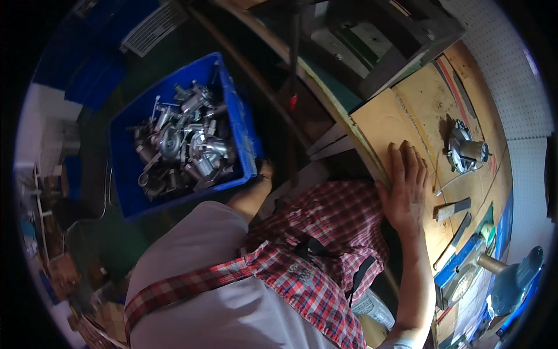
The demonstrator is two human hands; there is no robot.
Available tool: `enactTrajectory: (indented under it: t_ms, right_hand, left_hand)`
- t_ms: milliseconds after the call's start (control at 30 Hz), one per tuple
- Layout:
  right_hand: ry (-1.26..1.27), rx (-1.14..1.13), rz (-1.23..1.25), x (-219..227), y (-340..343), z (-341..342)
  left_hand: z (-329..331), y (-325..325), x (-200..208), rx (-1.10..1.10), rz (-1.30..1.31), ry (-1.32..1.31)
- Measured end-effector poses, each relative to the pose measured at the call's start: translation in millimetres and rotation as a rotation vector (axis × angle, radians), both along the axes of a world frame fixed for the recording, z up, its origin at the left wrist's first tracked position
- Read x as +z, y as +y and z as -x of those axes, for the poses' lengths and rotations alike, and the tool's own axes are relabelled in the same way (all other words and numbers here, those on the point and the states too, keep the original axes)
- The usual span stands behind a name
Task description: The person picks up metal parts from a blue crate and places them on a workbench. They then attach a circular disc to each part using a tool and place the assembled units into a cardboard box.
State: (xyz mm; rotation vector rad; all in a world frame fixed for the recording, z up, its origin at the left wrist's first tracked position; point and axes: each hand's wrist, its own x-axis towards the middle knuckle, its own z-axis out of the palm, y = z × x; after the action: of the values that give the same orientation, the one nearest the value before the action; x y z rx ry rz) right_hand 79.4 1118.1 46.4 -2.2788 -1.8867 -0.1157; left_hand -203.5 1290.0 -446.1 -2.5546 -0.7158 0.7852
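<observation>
The blue bin (237, 116), heaped with loose metal parts (200, 145), sits left of centre in the upper half of the frame, tilted in the view; I can't tell its long side. My left hand (264, 179) is nearer it, right at its lower right corner, with the parts up and to the left; whether my fingers grip the corner, I cannot tell. Well apart, right of centre, my right hand (407, 192) lies flat, fingers stretched up the frame, on the bench (372, 119). Farther right, a single metal piece (462, 148) lies beyond my fingertips, its short tube pointing rightward.
</observation>
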Motion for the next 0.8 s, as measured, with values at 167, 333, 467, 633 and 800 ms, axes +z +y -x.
enactTrajectory:
  t_ms: [167,333,467,633,800]
  right_hand:
    - [-0.025,-0.046,0.007,-7.8,-6.5,-3.2]
    - [-0.035,-0.032,-0.016,-10.6,-6.7,-5.6]
    - [-0.021,-0.009,-0.024,-6.7,-6.3,-7.2]
    - [0.002,-0.022,-0.01,-5.4,-2.3,-4.9]
    - [-0.011,-0.057,-0.004,-2.1,-6.3,-2.3]
  left_hand:
    - [-15.8,-87.0,180.8,0.311,0.641,-0.405]
    - [45.7,-4.0,400.3,0.592,1.496,-0.658]
    - [93.7,119.6,410.1,0.798,0.363,-1.286]
    - [132.9,205.7,273.5,0.67,-0.065,-0.697]
    - [125.2,231.1,266.1,0.631,-0.151,-0.674]
